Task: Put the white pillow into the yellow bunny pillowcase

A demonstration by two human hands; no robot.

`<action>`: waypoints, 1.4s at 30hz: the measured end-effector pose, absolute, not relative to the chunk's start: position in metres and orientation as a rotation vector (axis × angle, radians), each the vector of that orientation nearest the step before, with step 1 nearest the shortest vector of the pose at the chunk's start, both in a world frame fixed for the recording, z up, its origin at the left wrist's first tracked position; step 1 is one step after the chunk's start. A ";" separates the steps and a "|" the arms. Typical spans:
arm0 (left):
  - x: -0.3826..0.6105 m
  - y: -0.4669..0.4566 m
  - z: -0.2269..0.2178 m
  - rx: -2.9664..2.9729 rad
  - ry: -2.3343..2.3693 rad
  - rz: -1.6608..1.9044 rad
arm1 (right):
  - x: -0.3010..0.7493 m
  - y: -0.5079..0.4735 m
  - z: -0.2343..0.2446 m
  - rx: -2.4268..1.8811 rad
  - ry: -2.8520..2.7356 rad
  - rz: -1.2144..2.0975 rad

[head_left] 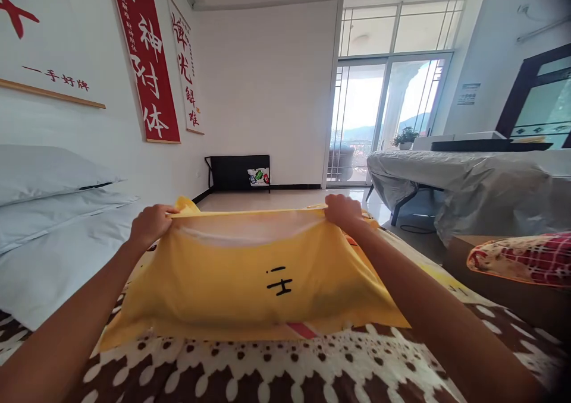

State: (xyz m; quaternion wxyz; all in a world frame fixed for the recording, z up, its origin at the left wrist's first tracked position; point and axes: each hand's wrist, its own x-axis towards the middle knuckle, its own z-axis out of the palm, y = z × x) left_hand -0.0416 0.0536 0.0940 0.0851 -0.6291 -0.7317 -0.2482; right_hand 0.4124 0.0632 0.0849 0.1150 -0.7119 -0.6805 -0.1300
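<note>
From my end, the left hand and right hand grip the top edge of the yellow cloth — its lower edge over the patterned blanket, white pillows toward the blanket's left edge.

The cloth is glowing yellow, black-lettered; the blanket is flashing brown and white spots, the banner is blazing red!
</note>
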 end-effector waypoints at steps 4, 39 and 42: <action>-0.042 0.048 0.127 -1.822 -2.095 -0.864 | 0.417 0.057 0.110 -2.176 -1.813 -0.506; -0.006 0.023 0.011 -2.741 -1.548 -0.999 | 0.354 0.016 0.021 -1.517 -2.537 -0.412; -0.002 0.024 0.019 -2.715 -1.550 -1.066 | 0.376 0.022 0.019 -1.673 -2.390 -0.423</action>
